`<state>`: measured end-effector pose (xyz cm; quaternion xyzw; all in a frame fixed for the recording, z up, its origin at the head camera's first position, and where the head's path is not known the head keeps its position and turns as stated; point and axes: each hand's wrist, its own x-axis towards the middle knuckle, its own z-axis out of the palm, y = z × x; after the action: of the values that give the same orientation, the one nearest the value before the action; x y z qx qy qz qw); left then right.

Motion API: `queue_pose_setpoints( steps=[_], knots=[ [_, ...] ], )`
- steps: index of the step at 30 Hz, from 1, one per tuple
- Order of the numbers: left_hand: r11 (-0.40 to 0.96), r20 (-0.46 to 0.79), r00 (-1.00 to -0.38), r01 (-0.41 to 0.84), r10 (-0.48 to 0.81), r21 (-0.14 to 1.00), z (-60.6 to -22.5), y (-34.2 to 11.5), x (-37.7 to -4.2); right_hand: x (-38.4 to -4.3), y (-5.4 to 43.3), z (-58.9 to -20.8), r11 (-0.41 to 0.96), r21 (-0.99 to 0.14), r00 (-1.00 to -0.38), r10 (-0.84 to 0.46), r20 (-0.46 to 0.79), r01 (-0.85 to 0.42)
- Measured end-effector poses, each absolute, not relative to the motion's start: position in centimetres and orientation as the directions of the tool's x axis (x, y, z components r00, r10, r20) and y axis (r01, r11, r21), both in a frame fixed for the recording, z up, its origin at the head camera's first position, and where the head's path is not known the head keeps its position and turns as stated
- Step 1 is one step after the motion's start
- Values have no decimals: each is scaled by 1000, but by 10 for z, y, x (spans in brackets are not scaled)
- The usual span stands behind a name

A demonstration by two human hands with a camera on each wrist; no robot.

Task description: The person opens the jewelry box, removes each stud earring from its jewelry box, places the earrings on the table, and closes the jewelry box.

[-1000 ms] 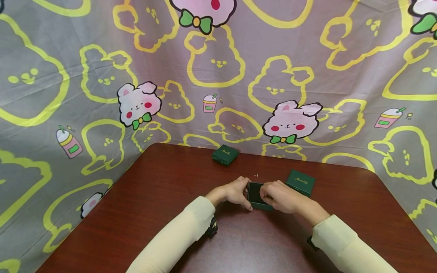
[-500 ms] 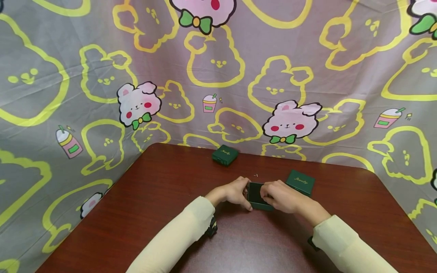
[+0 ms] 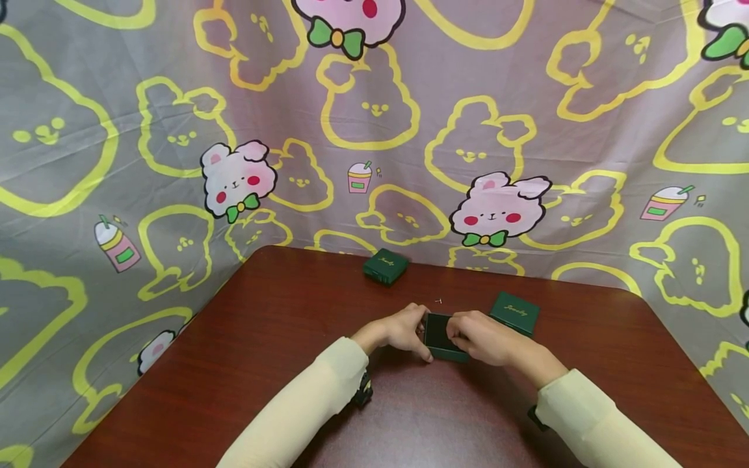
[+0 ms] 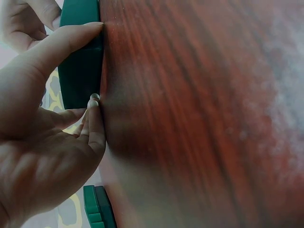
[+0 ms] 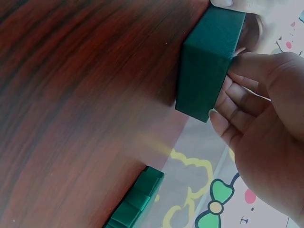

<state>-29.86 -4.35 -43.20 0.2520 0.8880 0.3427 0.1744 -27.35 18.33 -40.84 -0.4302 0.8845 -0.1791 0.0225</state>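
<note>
Box [image 3: 447,355] filling left grip [image 3: 404,330], right grip [image 3: 482,338] curled

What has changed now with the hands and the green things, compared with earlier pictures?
Nothing visibly moved; nothing was plainly taken or let go. The left hand still holds the open green box, the right hand keeps fingers at the box's opening, and the far green case, right green case and small white item lie as before.

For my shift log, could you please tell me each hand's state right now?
Left hand: holding the open green box.
Right hand: curled at the same box; whether it grips anything cannot be told.
</note>
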Motion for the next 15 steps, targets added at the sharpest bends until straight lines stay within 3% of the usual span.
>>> queue_pose_setpoints(
  steps=[15],
  knots=[
    [638,-140,-811,325,567,698,-430,-43,-297,-274,185,-405,562,-343,-630,-767,125,-752]
  ],
)
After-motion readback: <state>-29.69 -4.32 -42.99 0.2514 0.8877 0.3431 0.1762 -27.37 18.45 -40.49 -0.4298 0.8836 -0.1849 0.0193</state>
